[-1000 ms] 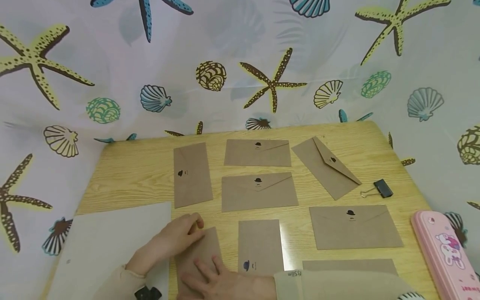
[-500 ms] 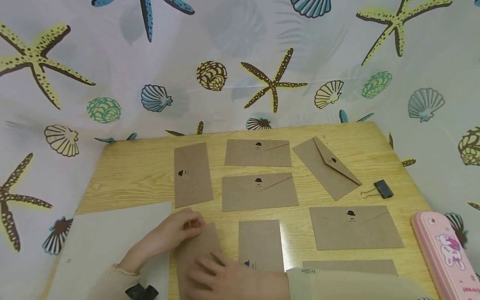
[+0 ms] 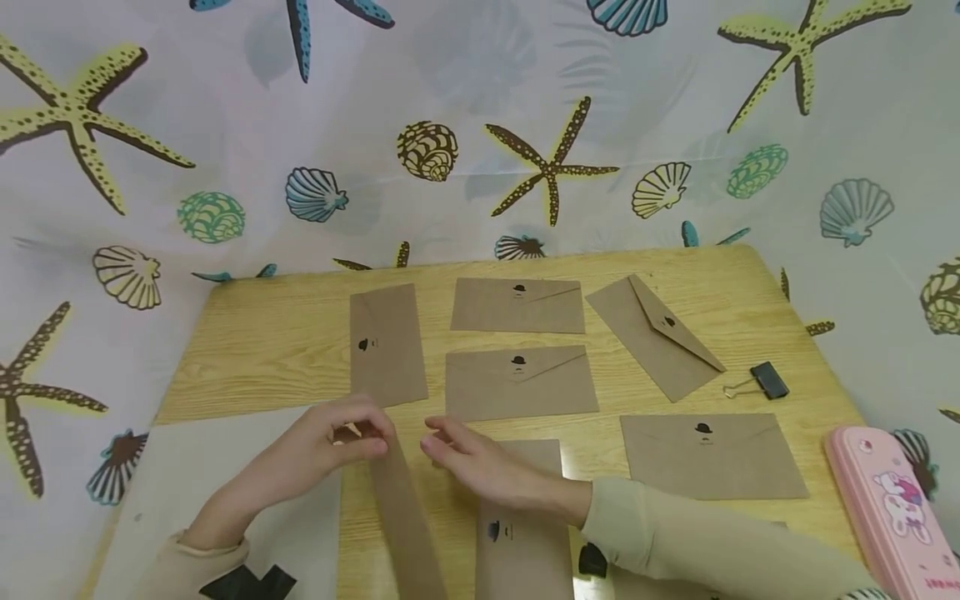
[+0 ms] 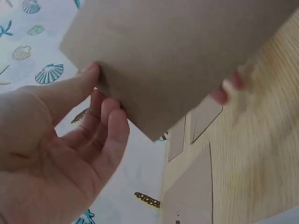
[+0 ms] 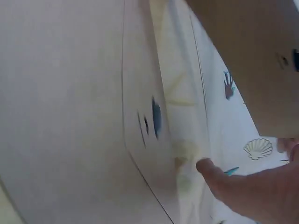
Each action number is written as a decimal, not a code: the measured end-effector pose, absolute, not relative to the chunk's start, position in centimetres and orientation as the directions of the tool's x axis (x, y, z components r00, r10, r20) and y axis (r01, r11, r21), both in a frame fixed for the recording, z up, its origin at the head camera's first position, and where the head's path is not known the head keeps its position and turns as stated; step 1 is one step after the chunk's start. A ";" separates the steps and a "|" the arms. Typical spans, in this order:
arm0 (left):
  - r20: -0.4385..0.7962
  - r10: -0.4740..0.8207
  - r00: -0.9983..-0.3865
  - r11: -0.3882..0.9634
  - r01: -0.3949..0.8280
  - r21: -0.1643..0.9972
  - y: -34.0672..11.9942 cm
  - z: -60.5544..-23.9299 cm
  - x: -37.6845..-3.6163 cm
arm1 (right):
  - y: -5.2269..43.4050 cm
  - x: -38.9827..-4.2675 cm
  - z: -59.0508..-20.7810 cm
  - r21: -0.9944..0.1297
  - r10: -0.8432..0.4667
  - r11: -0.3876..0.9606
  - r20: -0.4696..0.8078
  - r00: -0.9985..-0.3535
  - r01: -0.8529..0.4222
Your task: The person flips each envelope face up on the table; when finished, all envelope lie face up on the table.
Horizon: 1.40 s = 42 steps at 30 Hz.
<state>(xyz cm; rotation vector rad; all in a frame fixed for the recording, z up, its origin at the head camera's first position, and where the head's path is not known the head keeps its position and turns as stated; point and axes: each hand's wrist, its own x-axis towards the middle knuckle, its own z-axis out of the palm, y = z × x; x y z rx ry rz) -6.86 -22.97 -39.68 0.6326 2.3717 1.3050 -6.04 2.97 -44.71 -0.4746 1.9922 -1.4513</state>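
Observation:
A kraft-brown envelope is lifted and tilted on edge above the table's near left part. My left hand pinches its upper corner between thumb and fingers. In the left wrist view its plain brown face fills the top. My right hand hovers just right of it, apart from it in the head view, fingers loosely extended and holding nothing. Below that hand lies another envelope with a hat print. In the right wrist view, the thumb shows beneath the raised envelope, which bears a small dark print.
Several similar envelopes lie on the wooden table, including an upright one and a slanted one. A black binder clip and a pink case are at right. A white sheet lies at left, under my left forearm.
The envelope went from lying nearly flat to raised and tilted, with my left hand gripping its corner. My right hand came off it and moved up and right.

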 end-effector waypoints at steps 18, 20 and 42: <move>-0.330 0.297 -0.896 0.334 -0.227 0.915 -26.2 -41.2 -6.5 | 1.1 -4.3 -46.3 -0.856 -0.622 0.158 -0.474 -0.623 0.493; -0.358 0.263 -0.896 0.326 -0.267 0.907 -26.4 -41.2 -6.3 | 0.9 -4.1 -46.4 -0.855 -0.609 0.141 -0.472 -0.638 0.498; 0.026 0.292 -0.956 0.796 0.258 0.548 -23.4 -46.1 -5.3 | 1.3 -4.5 -47.2 -0.893 -0.592 0.445 -0.354 -0.724 0.073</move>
